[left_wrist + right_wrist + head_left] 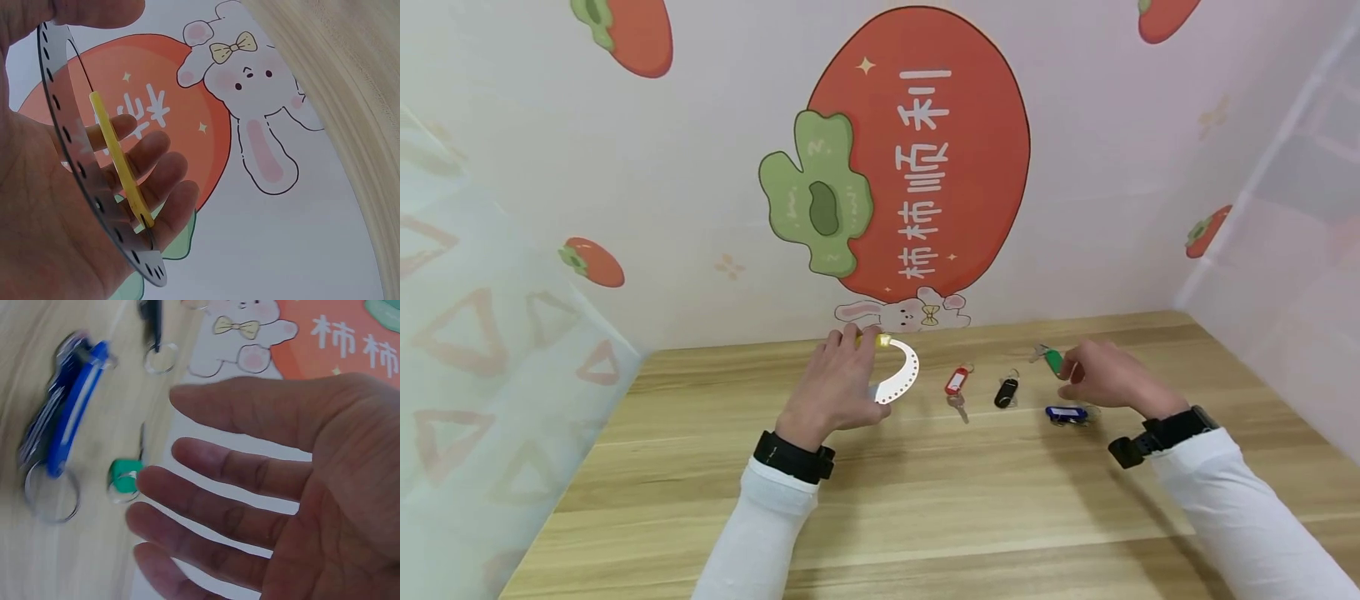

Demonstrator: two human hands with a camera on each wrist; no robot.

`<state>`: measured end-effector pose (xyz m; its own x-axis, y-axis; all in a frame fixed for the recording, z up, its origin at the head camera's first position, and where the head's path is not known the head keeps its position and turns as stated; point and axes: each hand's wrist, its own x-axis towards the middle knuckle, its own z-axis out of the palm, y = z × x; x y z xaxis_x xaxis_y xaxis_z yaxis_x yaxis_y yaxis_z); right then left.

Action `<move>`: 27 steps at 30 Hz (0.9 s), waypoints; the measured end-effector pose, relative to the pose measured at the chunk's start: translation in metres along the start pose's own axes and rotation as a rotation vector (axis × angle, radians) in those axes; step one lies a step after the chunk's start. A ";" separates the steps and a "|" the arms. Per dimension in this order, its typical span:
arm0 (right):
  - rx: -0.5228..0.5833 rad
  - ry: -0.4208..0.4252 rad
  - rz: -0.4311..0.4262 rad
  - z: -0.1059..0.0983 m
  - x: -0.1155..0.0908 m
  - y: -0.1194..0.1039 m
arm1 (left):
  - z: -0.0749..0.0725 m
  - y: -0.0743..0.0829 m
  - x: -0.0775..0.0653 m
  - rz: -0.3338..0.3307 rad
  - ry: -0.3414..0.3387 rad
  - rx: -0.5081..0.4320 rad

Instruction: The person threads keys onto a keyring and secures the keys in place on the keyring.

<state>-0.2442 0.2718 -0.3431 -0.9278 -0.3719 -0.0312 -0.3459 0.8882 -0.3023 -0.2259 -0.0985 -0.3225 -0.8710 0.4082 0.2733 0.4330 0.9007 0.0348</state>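
My left hand [831,383] grips a white crescent-shaped plate [908,377] with a row of small holes along its curve. In the left wrist view, a yellow bar [122,159] spans between the plate's ends, and the fingers lie behind it with the thumb at the upper end. My right hand [1108,375] hovers over the table at the right, fingers slightly bent and apart, holding nothing. Nearest to its fingertips is a green key tag [1054,362] with a key. Just below that hand lies a blue key tag [1066,413] with several keys and a ring.
Between the hands, a red key tag [957,381] with a key and a black key fob [1006,392] with a ring lie on the wooden table [880,517]. Behind the table's far edge stands a white wall [700,167] printed with persimmons and a rabbit.
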 end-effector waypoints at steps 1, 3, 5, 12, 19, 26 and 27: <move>-0.003 -0.021 0.010 0.001 -0.001 0.002 | 0.000 0.000 0.000 0.000 0.001 0.001; -0.002 -0.065 0.035 0.002 -0.003 0.007 | 0.001 0.001 0.000 0.000 0.005 0.002; -0.007 -0.106 0.060 0.004 -0.006 0.012 | 0.001 0.001 0.001 0.000 0.009 0.003; -0.001 -0.177 0.112 0.007 -0.012 0.020 | 0.000 0.000 0.001 0.004 0.028 0.011; 0.016 -0.189 0.129 0.008 -0.014 0.023 | 0.001 0.001 0.001 -0.001 0.018 0.017; -0.004 -0.192 0.136 0.013 -0.014 0.023 | 0.000 0.002 -0.002 -0.012 0.005 0.023; -0.005 -0.192 0.137 0.013 -0.014 0.023 | 0.000 0.002 -0.002 -0.012 0.004 0.024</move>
<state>-0.2377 0.2937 -0.3624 -0.9225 -0.2921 -0.2522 -0.2198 0.9349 -0.2786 -0.2237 -0.0975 -0.3231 -0.8752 0.3967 0.2768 0.4168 0.9089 0.0151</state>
